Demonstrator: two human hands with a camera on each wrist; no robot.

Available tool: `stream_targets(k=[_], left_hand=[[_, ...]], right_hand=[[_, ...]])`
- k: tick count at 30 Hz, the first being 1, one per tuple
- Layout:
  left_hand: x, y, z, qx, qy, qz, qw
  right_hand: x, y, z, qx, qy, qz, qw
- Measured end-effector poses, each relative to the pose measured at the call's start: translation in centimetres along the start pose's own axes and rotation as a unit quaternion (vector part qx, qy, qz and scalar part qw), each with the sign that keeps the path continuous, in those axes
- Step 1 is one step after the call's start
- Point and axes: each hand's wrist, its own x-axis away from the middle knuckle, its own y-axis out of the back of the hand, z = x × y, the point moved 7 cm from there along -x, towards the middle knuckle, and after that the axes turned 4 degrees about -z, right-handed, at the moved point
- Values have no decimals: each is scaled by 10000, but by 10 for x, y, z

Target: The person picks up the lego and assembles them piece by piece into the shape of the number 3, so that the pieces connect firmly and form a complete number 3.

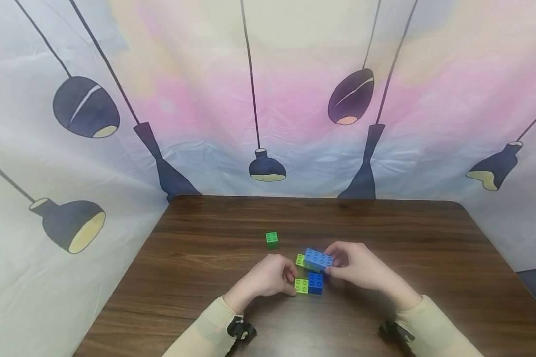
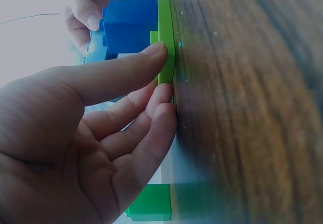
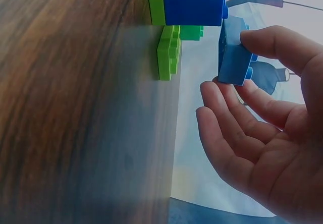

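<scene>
My left hand (image 1: pixel 272 275) pinches the left end of a flat lime-green brick (image 1: pixel 301 286) between thumb and fingers; the brick lies on the table. A dark blue brick (image 1: pixel 315 283) stands on that flat brick's right part. My right hand (image 1: pixel 356 265) holds a lighter blue eight-stud brick (image 3: pixel 234 52) by its right end, studs up, raised over the table. Under it lies a second flat lime-green brick (image 3: pixel 168 52), partly covered in the head view. In the right wrist view the held brick is apart from this flat brick.
A small green four-stud brick (image 1: pixel 272 240) sits on the brown wooden table (image 1: pixel 205 223), beyond my left hand. A cloth (image 1: pixel 205 99) printed with hanging lamps stands behind the table's far edge. Dark wrist straps (image 1: pixel 241 329) circle both sleeves.
</scene>
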Motion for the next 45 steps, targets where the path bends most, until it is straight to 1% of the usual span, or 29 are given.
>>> stream_targets(k=[8, 18, 26, 34, 40, 45], left_hand=[[-1, 0, -1, -63, -63, -39, 10000], [-1, -1, 2, -74, 48, -62, 9999], [-1, -1, 2, -115, 74, -83, 9999], [-1, -1, 2, -104, 32, -85, 9999], [-1, 0, 1, -69, 112, -54, 9999], [0, -1, 0, -108, 97, -58, 9999]], right_hand=[[2, -1, 7, -19, 152, 60, 9999], [5, -7, 15, 9, 344, 210, 9992], [6, -12, 19, 15, 311, 346, 9989], [7, -14, 25, 168, 452, 377, 9981], [8, -15, 28, 184, 549, 387, 9976], [9, -16, 29, 216, 578, 419, 9972]])
